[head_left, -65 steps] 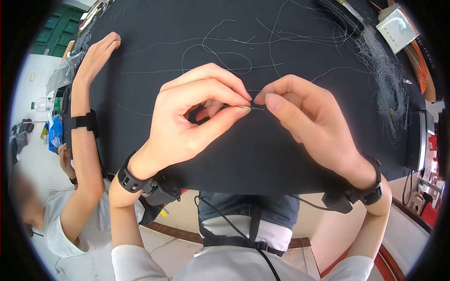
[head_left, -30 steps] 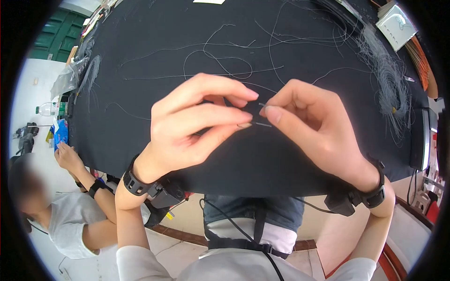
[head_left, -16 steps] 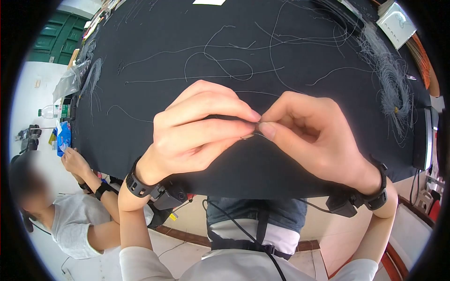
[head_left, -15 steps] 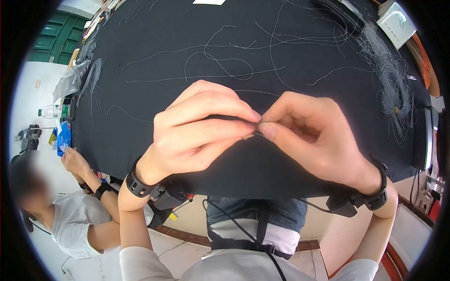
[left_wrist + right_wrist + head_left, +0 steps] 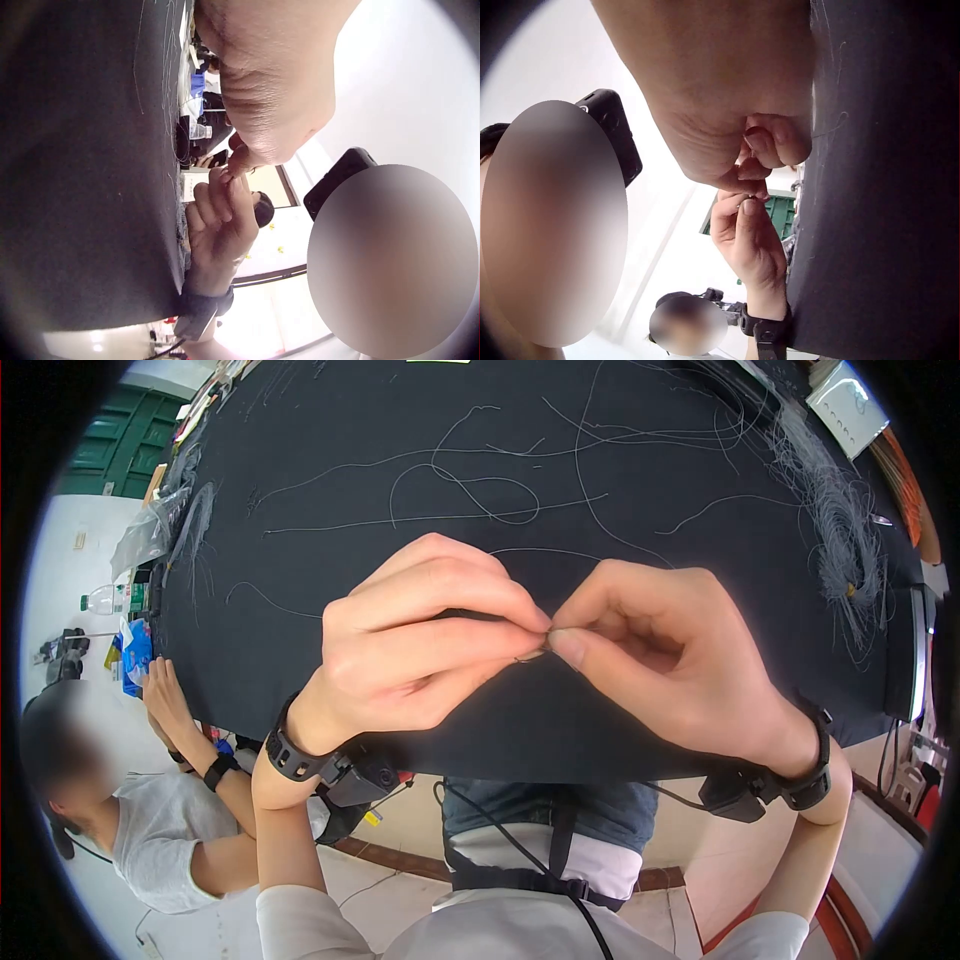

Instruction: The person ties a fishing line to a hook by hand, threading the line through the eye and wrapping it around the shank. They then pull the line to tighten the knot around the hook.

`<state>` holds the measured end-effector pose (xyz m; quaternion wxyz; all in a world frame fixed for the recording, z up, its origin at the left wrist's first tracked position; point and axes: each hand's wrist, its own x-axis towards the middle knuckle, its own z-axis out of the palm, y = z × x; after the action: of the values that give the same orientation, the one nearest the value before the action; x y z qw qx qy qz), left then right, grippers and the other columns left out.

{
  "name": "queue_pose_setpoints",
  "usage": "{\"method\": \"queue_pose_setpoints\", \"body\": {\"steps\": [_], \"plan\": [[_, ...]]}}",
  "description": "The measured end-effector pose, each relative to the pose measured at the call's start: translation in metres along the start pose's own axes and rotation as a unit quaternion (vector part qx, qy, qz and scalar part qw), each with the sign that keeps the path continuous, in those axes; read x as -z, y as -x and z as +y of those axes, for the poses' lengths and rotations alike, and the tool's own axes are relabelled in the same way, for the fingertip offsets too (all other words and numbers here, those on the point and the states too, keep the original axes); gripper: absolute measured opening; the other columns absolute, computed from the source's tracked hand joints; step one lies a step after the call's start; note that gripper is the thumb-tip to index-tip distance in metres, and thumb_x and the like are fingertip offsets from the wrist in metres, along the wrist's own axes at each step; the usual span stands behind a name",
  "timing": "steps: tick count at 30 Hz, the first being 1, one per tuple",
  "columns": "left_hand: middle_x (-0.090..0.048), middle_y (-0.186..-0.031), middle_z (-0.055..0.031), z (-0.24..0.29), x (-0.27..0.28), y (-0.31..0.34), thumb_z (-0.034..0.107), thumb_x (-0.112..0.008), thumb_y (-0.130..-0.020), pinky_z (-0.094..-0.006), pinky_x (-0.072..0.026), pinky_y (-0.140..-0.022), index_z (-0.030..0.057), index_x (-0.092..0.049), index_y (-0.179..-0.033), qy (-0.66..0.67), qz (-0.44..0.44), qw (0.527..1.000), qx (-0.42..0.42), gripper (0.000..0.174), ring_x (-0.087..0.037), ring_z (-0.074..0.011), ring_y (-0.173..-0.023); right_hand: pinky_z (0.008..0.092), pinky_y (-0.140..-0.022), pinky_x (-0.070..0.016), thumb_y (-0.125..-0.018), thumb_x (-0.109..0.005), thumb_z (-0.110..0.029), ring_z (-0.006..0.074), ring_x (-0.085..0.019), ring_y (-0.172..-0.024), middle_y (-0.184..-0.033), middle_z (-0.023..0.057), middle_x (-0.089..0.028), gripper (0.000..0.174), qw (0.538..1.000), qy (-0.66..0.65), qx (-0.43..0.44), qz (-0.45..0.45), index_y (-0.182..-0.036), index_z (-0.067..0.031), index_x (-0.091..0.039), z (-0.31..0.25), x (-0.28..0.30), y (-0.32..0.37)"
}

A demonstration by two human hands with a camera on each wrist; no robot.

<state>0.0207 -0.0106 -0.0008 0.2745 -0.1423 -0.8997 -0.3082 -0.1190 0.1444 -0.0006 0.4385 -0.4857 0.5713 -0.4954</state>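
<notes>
In the head view the left hand (image 5: pixel 425 630) and the right hand (image 5: pixel 680 655) meet at their fingertips above the black table. Both pinch a thin grey strand, whose held part is mostly hidden by the fingers. One length of strand (image 5: pixel 545 550) arcs on the far side of the fingertips; whether it joins the held part cannot be told. A small piece shows beside the left thumb. In the left wrist view the right hand (image 5: pixel 225 225) touches the left fingertips; in the right wrist view the left hand (image 5: pixel 750 240) shows its thumb and finger pressed together.
Loose strands (image 5: pixel 480 515) lie on the black table (image 5: pixel 330 410) beyond the hands. A large strand bundle (image 5: pixel 845 550) is at the right, near a white box (image 5: pixel 848 408). At the left sit a plastic bag (image 5: pixel 145 538), a bottle (image 5: pixel 100 599) and another person (image 5: pixel 190 840).
The right hand has come in from slightly apart to meet the left fingertips, and the strand ends seen between them are now mostly covered. The other person's raised arm has drawn back from the table.
</notes>
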Motion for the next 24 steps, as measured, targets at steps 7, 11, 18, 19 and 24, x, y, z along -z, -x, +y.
{"method": "queue_pose_setpoints", "body": {"steps": [7, 11, 18, 19, 24], "plan": [[-0.061, -0.081, -0.0101, 0.001, 0.0, -0.001, -0.005, -0.067, -0.061, -0.0282, -0.0442, -0.062, 0.0014, -0.064, -0.077, 0.044, 0.005, 0.998, 0.045, 0.018, -0.056, -0.021, -0.071, 0.0148, -0.05, -0.0329, -0.085, -0.054, -0.004, -0.0006, -0.044, -0.058, -0.066, -0.0021, -0.054, 0.008, 1.0, 0.011, -0.024, 0.017, -0.086, 0.0034, -0.056, -0.002, 0.003, 0.0], [-0.06, -0.08, -0.0117, 0.001, 0.0, 0.002, -0.007, -0.065, -0.063, -0.0277, -0.0432, -0.062, 0.0004, -0.063, -0.077, 0.084, 0.021, 0.992, 0.094, 0.017, -0.055, -0.0198, -0.071, 0.0143, -0.052, -0.0336, -0.085, -0.054, -0.006, -0.0007, -0.045, -0.06, -0.069, -0.0024, -0.054, 0.009, 0.998, 0.024, -0.033, 0.046, -0.087, 0.003, -0.056, 0.001, 0.003, -0.001], [-0.059, -0.085, -0.0134, -0.002, -0.001, 0.005, -0.009, -0.063, -0.066, -0.0252, -0.0435, -0.062, -0.0011, -0.062, -0.079, 0.089, 0.032, 0.985, 0.143, 0.015, -0.055, -0.0173, -0.073, 0.0158, -0.047, -0.0322, -0.083, -0.056, -0.005, -0.0001, -0.043, -0.054, -0.063, -0.0029, -0.052, 0.006, 0.996, 0.072, -0.008, 0.048, -0.084, 0.0017, -0.057, 0.0, -0.002, 0.001], [-0.059, -0.085, -0.0133, -0.001, -0.001, 0.005, -0.01, -0.062, -0.065, -0.0253, -0.0441, -0.064, -0.001, -0.062, -0.079, 0.081, 0.031, 0.984, 0.153, 0.016, -0.056, -0.0171, -0.074, 0.0162, -0.046, -0.0315, -0.083, -0.056, -0.004, 0.0, -0.042, -0.053, -0.061, -0.0026, -0.051, 0.006, 0.995, 0.084, -0.002, 0.047, -0.083, 0.0015, -0.057, 0.001, -0.003, 0.001], [-0.059, -0.084, -0.0123, -0.003, -0.005, 0.004, -0.011, -0.061, -0.064, -0.0254, -0.0448, -0.064, -0.0003, -0.061, -0.078, 0.059, 0.035, 0.985, 0.159, 0.018, -0.056, -0.0171, -0.074, 0.0188, -0.042, -0.0281, -0.079, -0.059, -0.003, 0.002, -0.037, -0.045, -0.052, -0.0007, -0.045, 0.005, 0.994, 0.097, 0.022, 0.04, -0.08, 0.0001, -0.056, 0.004, -0.008, 0.003]]}}
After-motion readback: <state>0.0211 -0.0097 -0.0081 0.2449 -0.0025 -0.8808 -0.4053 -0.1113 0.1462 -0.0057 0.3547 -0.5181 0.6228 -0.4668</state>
